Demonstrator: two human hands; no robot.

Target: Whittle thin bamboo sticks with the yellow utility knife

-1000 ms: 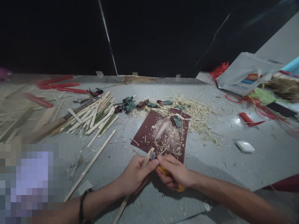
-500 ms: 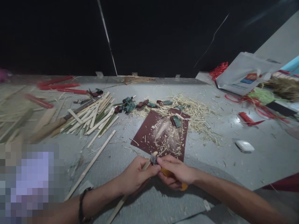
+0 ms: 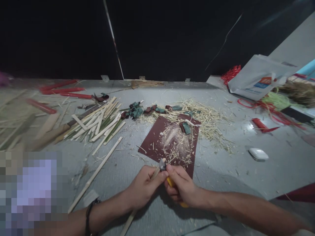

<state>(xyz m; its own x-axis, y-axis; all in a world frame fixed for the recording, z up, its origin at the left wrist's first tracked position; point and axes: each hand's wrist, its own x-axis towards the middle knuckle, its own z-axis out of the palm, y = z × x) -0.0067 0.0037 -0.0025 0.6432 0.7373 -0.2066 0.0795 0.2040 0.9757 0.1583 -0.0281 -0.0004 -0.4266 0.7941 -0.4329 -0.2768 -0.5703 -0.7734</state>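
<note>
My left hand (image 3: 144, 188) is closed around a narrow bamboo strip (image 3: 128, 222), which runs out below the wrist toward the bottom edge. My right hand (image 3: 183, 184) grips a yellow-handled knife (image 3: 171, 182); its grey blade end lies against the strip's upper end. The left thumb presses close to the blade, and the two hands almost touch. Just beyond them is a dark red sheet (image 3: 152, 137) strewn with pale shavings. A scrap of green and brown tape (image 3: 185, 128) lies on it.
Bamboo strips (image 3: 100, 123) are piled on the left, near several red tubes (image 3: 73, 90). Straw-like shavings (image 3: 209, 118) spread behind the sheet. To the right are a white plastic bag (image 3: 258, 77), red cord (image 3: 270, 113) and a white case (image 3: 258, 154). A black wall (image 3: 157, 39) rises behind.
My right hand has shifted slightly left and its grip on the knife has turned, so the yellow handle points more downward. The strip's lower end has swung a little right.
</note>
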